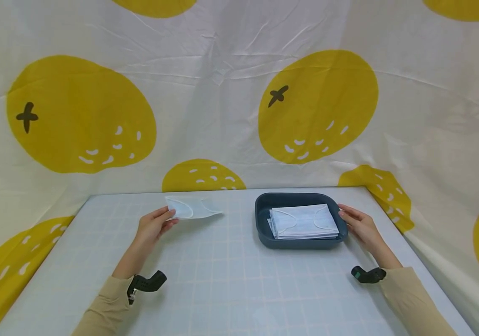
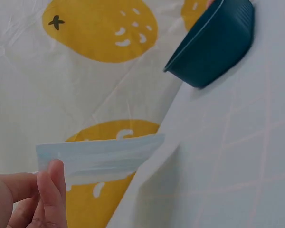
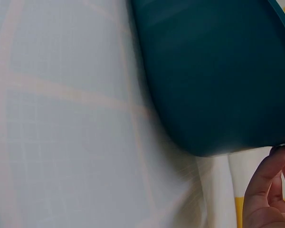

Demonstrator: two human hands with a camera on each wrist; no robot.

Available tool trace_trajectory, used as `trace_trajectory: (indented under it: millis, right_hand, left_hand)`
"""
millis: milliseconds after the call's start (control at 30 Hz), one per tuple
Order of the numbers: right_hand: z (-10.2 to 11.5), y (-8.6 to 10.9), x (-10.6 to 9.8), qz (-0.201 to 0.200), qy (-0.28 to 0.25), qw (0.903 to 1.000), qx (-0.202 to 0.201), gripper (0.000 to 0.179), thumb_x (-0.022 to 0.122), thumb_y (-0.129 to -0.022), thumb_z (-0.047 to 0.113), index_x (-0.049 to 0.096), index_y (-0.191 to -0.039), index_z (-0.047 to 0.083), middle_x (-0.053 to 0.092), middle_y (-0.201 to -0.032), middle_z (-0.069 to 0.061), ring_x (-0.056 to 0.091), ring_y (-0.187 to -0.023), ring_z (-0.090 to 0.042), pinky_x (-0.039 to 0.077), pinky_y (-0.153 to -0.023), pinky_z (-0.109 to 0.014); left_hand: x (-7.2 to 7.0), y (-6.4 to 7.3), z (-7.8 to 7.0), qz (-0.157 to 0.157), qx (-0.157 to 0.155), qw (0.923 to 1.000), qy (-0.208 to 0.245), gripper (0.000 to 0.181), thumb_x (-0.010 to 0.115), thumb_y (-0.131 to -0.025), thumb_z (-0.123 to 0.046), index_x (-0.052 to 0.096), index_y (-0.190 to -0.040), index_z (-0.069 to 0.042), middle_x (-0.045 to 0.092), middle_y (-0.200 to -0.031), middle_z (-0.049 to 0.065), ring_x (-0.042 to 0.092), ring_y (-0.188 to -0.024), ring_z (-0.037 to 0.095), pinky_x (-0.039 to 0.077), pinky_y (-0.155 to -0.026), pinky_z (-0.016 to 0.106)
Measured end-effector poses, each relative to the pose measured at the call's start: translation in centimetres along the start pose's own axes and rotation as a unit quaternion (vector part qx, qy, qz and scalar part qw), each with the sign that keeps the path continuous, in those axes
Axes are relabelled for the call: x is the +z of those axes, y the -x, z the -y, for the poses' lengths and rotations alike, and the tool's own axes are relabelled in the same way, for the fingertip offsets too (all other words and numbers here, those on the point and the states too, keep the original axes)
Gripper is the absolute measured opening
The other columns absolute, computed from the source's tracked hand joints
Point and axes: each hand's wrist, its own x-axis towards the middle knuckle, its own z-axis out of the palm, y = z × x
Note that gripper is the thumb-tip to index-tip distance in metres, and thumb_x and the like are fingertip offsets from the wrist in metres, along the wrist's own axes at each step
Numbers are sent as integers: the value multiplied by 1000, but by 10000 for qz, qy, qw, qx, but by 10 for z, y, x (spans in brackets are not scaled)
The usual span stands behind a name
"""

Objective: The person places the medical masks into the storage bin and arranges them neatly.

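My left hand [image 1: 155, 225] pinches a light blue face mask [image 1: 190, 208] by its left end, holding it raised over the table. In the left wrist view the mask [image 2: 99, 156] is seen nearly edge-on, thumb and fingers at its near end. My right hand [image 1: 363, 228] grips the right rim of a dark blue plastic basin [image 1: 302, 243], which sits toward the back of the table. Inside the basin lies a stack of face masks [image 1: 304, 221], ear loops showing on the top one. In the right wrist view the fingertips [image 3: 278, 159] are right at the rim of the basin [image 3: 213, 80].
A pale table covering with a faint grid [image 1: 231, 284] lies under everything. Behind the table hangs a white cloth [image 1: 222, 112] with big yellow fruit shapes, and it also drapes down both sides. Each wrist carries a small black camera [image 1: 149, 282].
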Motion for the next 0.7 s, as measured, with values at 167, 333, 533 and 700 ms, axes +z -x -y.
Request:
trace_trajectory:
  millis: [167, 333, 533, 700]
  right_hand:
    - [0, 0, 0, 3, 49, 10000, -26, 66, 55, -96, 42, 34, -149, 10, 49, -136, 0, 50, -96, 8, 47, -81, -4]
    - [-1, 0, -1, 14, 26, 10000, -40, 66, 55, -95, 42, 34, -149, 10, 52, -124, 14, 50, -96, 8, 47, -81, -5]
    - [-2, -2, -1, 43, 57, 10000, -42, 68, 55, -95, 45, 33, -150, 11, 42, -146, -9, 49, -97, 9, 47, -81, -4]
    - [-2, -1, -1, 33, 81, 9999, -51, 68, 55, -95, 44, 33, -150, 10, 48, -139, -1, 50, -97, 9, 47, -81, -5]
  left_hand:
    - [9, 7, -6, -9, -18, 9999, -165, 60, 62, -94, -28, 41, -143, 0, 68, -77, -13, 68, -70, 1, 52, -69, 9]
    - [19, 13, -9, 52, 150, 9986, -497, 60, 63, -93, -30, 44, -141, -1, 68, -86, -11, 69, -71, 1, 52, -67, 10]
    - [29, 21, -10, 60, 340, 9968, -722, 56, 63, -93, -30, 48, -137, 0, 68, -89, -9, 68, -69, 3, 53, -67, 11]
    - [35, 22, -9, -62, 450, 9950, -894, 50, 62, -94, -27, 51, -134, 1, 65, -102, 2, 65, -67, 3, 54, -68, 12]
